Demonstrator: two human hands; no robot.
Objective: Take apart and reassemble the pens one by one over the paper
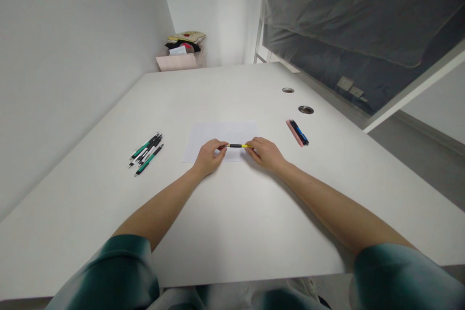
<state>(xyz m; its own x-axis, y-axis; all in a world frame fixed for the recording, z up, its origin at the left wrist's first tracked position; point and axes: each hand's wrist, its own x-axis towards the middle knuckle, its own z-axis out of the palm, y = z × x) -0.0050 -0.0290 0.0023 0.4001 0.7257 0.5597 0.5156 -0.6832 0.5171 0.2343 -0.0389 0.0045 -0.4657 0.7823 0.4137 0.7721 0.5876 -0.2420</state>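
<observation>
A slim black and yellow pen (239, 146) lies level between my left hand (209, 157) and my right hand (265, 154), its black part at the left fingertips and its yellow end at the right fingers. Both hands grip it just above a white paper sheet (232, 131), which lies flat on the white table (232, 218). Several green, black and white pens (145, 154) lie in a loose bunch left of my hands. To the right are a blue and black marker (299, 132) and a pink strip (294, 133) touching it.
Two round cable grommets (288, 90) (305, 110) are set in the table's right part. White walls bound the left and far sides. A pile of cloth and a pink box (176, 62) stands beyond the far edge. Dark plastic-covered bedding (363, 14) hangs at upper right.
</observation>
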